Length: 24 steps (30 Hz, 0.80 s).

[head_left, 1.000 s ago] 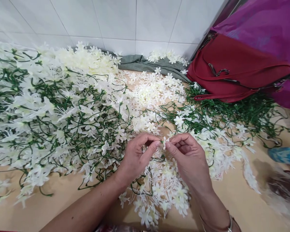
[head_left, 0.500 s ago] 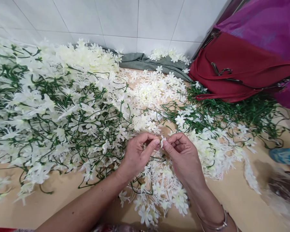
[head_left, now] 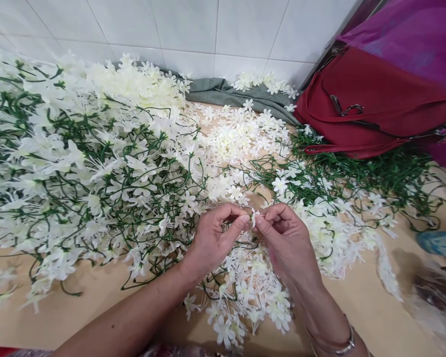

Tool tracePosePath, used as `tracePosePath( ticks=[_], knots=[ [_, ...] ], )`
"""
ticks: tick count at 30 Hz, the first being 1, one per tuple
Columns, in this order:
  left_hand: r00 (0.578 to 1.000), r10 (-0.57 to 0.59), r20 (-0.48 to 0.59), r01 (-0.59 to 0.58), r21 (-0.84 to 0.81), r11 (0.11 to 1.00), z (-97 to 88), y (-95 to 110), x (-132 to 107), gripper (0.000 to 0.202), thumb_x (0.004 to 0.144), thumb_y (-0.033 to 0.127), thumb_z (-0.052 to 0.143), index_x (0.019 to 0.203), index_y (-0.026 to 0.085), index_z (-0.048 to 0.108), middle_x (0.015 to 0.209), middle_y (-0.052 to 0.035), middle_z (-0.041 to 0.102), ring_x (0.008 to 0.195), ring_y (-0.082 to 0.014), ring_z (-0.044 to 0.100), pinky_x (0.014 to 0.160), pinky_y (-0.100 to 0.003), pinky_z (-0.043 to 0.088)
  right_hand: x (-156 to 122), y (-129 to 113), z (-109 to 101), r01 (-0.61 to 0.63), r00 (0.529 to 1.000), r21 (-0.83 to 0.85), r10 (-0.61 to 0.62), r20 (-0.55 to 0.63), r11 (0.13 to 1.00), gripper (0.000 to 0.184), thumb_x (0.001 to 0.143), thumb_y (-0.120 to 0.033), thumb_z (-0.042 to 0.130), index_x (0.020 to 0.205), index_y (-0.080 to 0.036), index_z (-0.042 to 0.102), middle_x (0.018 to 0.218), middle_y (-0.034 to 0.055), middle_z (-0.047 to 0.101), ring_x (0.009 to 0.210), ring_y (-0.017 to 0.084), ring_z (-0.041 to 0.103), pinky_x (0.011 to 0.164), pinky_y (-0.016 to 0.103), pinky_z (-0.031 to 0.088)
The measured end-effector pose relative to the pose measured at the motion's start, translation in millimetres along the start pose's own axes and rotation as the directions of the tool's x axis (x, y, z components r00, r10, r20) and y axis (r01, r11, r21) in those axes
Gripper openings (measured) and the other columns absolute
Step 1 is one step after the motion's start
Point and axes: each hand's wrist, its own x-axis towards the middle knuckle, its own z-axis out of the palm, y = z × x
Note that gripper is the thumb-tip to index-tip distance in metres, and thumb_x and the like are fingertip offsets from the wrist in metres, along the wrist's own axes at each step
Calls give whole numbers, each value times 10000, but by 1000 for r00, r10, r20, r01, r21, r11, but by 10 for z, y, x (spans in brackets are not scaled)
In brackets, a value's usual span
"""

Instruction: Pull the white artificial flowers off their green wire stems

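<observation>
A small white artificial flower (head_left: 255, 217) is held between the fingertips of both hands, above the middle of the table. My left hand (head_left: 217, 235) pinches it from the left, thumb against forefinger; a bit of pale green shows at those tips. From the other side my right hand (head_left: 288, 235) pinches the petals, its other fingers curled in. Beneath the hands lies a heap of loose white blossoms with thin stamens (head_left: 250, 285). To the left rises a large pile of white flowers on green stems (head_left: 126, 178).
Loose white petals (head_left: 234, 136) lie behind the hands. Bare green stems (head_left: 379, 168) are heaped at the right, under a red handbag (head_left: 371, 99). A grey-green cloth (head_left: 211, 91) runs along the tiled wall (head_left: 186, 25). A blue-and-white object (head_left: 440, 242) and clear plastic (head_left: 434, 307) sit far right.
Both hands stay together in nearly the same place, still pinching the flower. Slightly more of the flower shows between the fingertips. The whole view has shifted a little.
</observation>
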Motion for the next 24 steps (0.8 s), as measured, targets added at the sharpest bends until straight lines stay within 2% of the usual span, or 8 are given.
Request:
tracePosePath(
  ticks=[6,12,15,19,21,24],
  knots=[
    [1000,-1,7,1,57,998,-3,3,-1,169,983,275,625,855,178,678,786,-14,701,742,-151,642,720,-258,489,-15,17,-54,12,1000,-85,-10,22,996,330,753,-339,903,732,-218,597,689,-56,567,614,94,492,585,203,439],
    [999,-33,10,33,37,999,35,33,5,200,1012,308,587,889,172,666,824,-30,727,790,-162,674,772,-272,508,8,-13,-32,-4,1000,-55,5,14,998,298,762,-366,892,796,-236,627,707,-48,614,622,111,541,599,229,470],
    [999,-43,3,43,17,999,50,42,3,224,1029,332,562,900,174,653,832,-33,721,806,-163,672,793,-278,508,21,-51,-24,-2,1000,-49,3,6,999,278,772,-403,882,887,-255,676,795,-23,660,687,132,580,650,253,500],
    [996,-75,-54,71,-67,995,60,31,-2,237,1013,373,590,897,171,633,802,-26,689,763,-152,664,753,-266,517,10,-78,-56,73,995,-89,-79,-57,993,252,825,-442,837,961,-270,713,945,14,695,857,158,638,823,290,528],
    [992,-90,-83,81,-102,991,65,24,-3,244,996,404,614,918,174,631,803,-22,680,748,-150,669,721,-258,527,-1,-84,-74,92,995,-107,-96,-28,990,251,846,-439,819,1020,-287,722,1026,23,700,946,171,648,898,307,525],
    [992,-89,-91,78,-116,990,70,20,-2,263,986,431,623,928,174,639,818,-22,676,745,-148,672,701,-251,536,-9,-91,-87,46,996,-71,-41,75,996,332,844,-442,820,1137,-322,723,1159,34,700,1057,188,648,926,315,536]
  ],
)
